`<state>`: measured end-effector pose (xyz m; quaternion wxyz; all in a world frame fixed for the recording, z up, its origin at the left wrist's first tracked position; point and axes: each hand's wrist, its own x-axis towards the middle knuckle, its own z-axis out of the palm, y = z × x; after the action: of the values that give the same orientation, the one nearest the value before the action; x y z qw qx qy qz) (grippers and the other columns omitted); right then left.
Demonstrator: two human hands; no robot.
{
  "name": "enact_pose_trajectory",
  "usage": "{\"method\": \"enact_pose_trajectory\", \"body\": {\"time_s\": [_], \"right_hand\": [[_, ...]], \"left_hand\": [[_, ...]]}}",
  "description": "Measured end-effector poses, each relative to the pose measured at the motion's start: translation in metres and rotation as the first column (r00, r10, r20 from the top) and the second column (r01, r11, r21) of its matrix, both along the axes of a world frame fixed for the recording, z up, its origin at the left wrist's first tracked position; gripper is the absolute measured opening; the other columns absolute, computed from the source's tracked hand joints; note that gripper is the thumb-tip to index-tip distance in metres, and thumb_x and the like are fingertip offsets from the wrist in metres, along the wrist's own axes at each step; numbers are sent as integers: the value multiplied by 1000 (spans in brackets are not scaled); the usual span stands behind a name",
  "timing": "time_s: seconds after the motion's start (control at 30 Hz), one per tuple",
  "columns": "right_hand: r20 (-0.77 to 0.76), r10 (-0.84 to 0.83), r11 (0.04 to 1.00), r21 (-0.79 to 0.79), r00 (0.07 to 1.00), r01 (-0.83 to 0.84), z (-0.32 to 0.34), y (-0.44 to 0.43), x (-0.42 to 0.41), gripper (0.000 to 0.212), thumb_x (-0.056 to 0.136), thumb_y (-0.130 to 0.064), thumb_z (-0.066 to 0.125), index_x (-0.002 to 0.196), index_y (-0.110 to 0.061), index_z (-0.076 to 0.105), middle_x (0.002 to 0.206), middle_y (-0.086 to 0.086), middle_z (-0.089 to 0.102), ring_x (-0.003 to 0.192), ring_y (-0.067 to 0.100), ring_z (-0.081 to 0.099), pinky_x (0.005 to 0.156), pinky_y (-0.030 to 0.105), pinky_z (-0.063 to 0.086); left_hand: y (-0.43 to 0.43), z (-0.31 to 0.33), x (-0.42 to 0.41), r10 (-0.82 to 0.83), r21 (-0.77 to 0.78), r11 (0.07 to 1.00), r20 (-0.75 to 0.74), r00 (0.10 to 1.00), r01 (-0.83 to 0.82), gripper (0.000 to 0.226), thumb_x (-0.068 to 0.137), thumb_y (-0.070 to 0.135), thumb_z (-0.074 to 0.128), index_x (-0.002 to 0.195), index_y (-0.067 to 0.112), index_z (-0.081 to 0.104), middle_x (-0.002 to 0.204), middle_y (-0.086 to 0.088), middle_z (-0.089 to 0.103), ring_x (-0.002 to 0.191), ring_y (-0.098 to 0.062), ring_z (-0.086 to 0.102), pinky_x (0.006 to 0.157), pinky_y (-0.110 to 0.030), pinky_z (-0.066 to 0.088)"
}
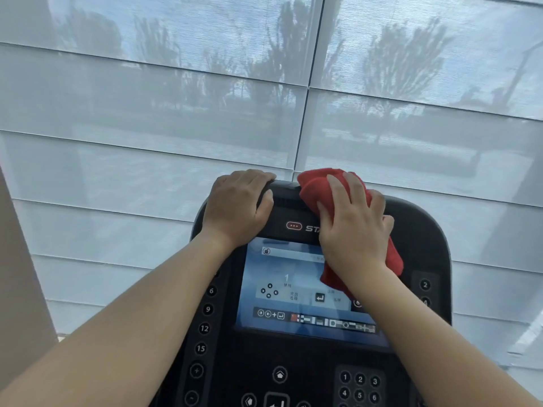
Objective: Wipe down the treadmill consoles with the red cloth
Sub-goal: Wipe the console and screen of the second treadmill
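A black treadmill console [423, 230] fills the lower middle, with a lit blue screen [293, 289] and numbered buttons down both sides. My left hand [238, 204] grips the console's top left corner, fingers curled over the edge. My right hand [352, 227] presses a bunched red cloth [314, 186] flat against the upper right of the console, over part of the brand lettering and the screen's top right corner. The cloth sticks out above my fingers and below my wrist.
A translucent window blind [176, 127] hangs right behind the console, with trees showing faintly through it. A beige wall or pillar [17, 259] stands at the left edge. A number keypad [360, 387] sits at the console's lower right.
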<state>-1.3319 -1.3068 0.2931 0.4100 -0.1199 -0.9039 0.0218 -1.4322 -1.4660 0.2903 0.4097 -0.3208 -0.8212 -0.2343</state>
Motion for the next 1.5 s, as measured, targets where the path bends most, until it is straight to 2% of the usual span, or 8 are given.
{"method": "enact_pose_trajectory", "body": {"time_s": [0.1, 0.27, 0.43, 0.73, 0.87, 1.03, 1.23, 1.5], "right_hand": [[7, -13, 999, -48, 1000, 13, 10, -3, -5, 47, 96, -38, 38, 141, -28, 30, 150, -1, 26, 124, 33, 28, 87, 52, 34], [-39, 7, 999, 49, 999, -5, -23, -11, 12, 48, 88, -31, 56, 133, -22, 44, 143, 6, 40, 117, 40, 39, 75, 55, 40], [-31, 45, 998, 51, 998, -43, -29, -15, 17, 46, 87, -31, 56, 131, -21, 47, 142, 7, 41, 115, 43, 40, 75, 57, 41], [-17, 22, 1000, 14, 1000, -22, 12, -30, -19, 46, 95, -36, 42, 139, -25, 33, 148, 1, 29, 122, 37, 32, 85, 52, 35], [-67, 36, 998, 55, 997, -33, -21, -39, -4, 48, 88, -30, 54, 134, -20, 44, 142, 8, 40, 117, 42, 38, 77, 58, 40], [-23, 59, 998, 23, 998, -58, -9, -40, -7, 48, 91, -33, 49, 137, -24, 38, 147, 4, 32, 122, 39, 32, 84, 57, 36], [22, 45, 999, 4, 999, -45, 18, -63, -32, 48, 96, -35, 37, 142, -27, 26, 151, -1, 21, 126, 35, 26, 89, 51, 33], [-47, 75, 996, 57, 996, -72, -29, -46, -1, 49, 85, -29, 59, 132, -22, 46, 142, 6, 41, 118, 41, 41, 76, 58, 42]], "left_hand": [[1, 0, 2, 2, -12, 1000, 12, 1000, -2, 43, 87, 35, 32, 116, 18, 60, 112, 0, 64, 104, -23, 56, 88, -37, 36], [-11, -19, 10, 45, -44, 998, -23, 999, -46, 49, 87, 32, 37, 132, 16, 48, 132, -4, 52, 123, -24, 44, 100, -40, 32], [-25, -32, 13, 46, -133, 990, -14, 999, -48, 56, 89, 35, 32, 143, 19, 34, 150, -6, 32, 138, -27, 25, 110, -39, 16], [-31, -37, 19, 0, 13, 1000, -39, 999, 0, 50, 87, 25, 38, 136, 16, 47, 147, -5, 38, 136, -24, 31, 111, -26, 11], [-31, -38, 20, -10, 19, 1000, -21, 1000, 11, 49, 87, 24, 39, 135, 16, 48, 147, -5, 38, 136, -23, 30, 111, -28, 13], [-35, -41, 16, -34, -23, 999, -22, 999, 33, 54, 88, 26, 39, 141, 14, 39, 151, -5, 30, 139, -22, 25, 113, -35, 18], [-40, -49, 18, 38, 211, 975, 143, 989, -68, 60, 89, 35, 31, 142, 6, 31, 150, -10, 28, 136, -21, 25, 108, -31, 22], [-40, -42, 19, 91, -5, 996, 98, 991, -91, 63, 89, 34, 33, 141, -3, 28, 146, -19, 32, 134, -29, 28, 109, -43, 27]]}}
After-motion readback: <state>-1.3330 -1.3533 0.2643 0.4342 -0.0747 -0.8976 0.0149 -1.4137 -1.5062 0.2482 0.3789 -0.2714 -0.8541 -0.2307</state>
